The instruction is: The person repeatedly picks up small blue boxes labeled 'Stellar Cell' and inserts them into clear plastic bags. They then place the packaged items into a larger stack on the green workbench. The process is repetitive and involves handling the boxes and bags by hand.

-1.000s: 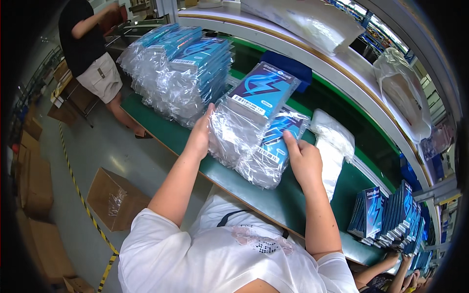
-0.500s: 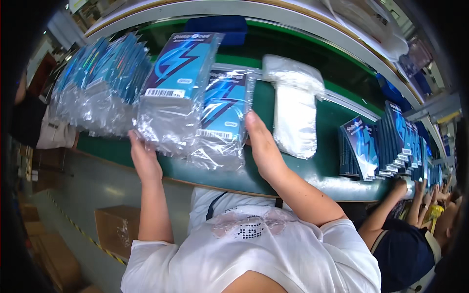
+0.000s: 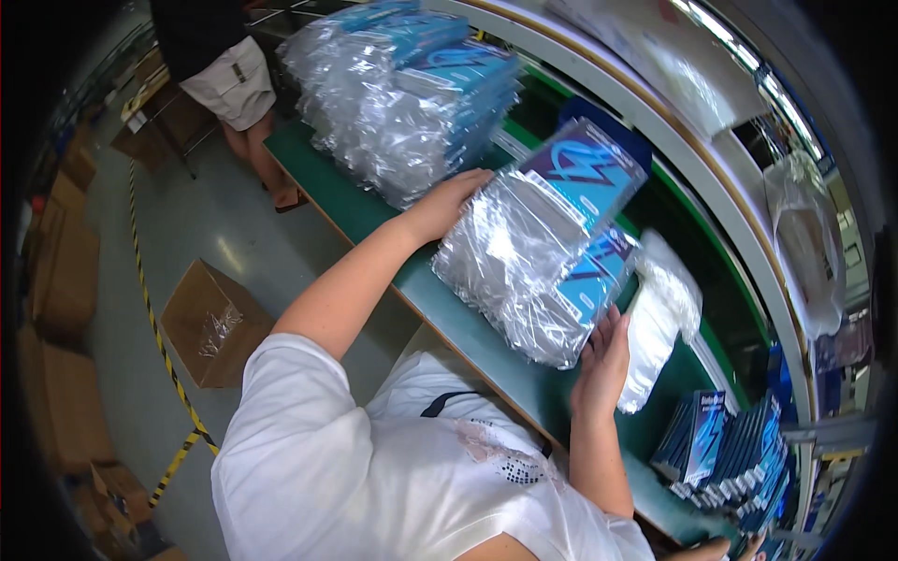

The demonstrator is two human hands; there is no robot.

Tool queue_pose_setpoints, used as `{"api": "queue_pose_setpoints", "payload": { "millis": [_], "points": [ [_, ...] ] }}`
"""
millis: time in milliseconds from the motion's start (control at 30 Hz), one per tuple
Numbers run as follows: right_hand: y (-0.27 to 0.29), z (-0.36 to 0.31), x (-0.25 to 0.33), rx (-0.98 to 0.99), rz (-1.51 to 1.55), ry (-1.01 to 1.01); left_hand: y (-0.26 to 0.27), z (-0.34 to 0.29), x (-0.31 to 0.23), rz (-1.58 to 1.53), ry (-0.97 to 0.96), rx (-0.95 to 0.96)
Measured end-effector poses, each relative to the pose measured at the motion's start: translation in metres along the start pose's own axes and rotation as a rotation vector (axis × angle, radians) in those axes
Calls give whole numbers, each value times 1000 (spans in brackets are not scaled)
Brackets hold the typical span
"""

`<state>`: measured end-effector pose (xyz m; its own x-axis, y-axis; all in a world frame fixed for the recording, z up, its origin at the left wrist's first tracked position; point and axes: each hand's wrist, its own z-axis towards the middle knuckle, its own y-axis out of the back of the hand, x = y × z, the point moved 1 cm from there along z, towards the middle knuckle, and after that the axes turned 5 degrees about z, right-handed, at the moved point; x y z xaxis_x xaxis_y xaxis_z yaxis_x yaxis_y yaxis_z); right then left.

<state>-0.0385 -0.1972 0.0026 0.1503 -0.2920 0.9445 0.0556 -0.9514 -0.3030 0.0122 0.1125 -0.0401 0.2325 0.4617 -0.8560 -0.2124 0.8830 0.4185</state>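
A short stack of flat blue boxes in clear plastic bags [image 3: 585, 182] lies on the green bench between my hands, with another bagged box [image 3: 599, 271] showing at its right. My left hand [image 3: 454, 201] is against the stack's left side, its fingertips partly behind the plastic. At the right lower corner, my right hand [image 3: 603, 360] grips the bag edges, fingers bent against them. The two hands hold the stack from opposite sides. A bundle of empty clear bags [image 3: 655, 323] rests just right of my right hand.
A tall pile of bagged boxes [image 3: 393, 103] stands on the bench [image 3: 449, 313] at left. Unbagged blue boxes [image 3: 725, 444] stand at right, near another person's hands [image 3: 725, 550]. An open carton [image 3: 215, 323] sits on the floor. Another person [image 3: 220, 75] stands beyond the bench end.
The view has swung left and tilted, so the bench now slants down to the right. My left hand has moved up along the stack's left side; my right hand is now lower on its right.
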Motion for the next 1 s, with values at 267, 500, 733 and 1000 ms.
{"api": "queue_pose_setpoints", "payload": {
  "millis": [267, 500, 733, 1000],
  "points": [
    [-5, -8, 3, 27, -1, 6, -7, 10, 37, 467, -121, -27],
    [-5, -9, 3, 49, -11, -4, -2, 7, 26, 619, -203, -73],
    [-4, -9, 3, 43, -17, -2, 13, 4, 7, 603, -86, -61],
    [-2, -6, 0, 53, 21, 3, 34, 8, 25, 651, -71, -99]
  ]
}}
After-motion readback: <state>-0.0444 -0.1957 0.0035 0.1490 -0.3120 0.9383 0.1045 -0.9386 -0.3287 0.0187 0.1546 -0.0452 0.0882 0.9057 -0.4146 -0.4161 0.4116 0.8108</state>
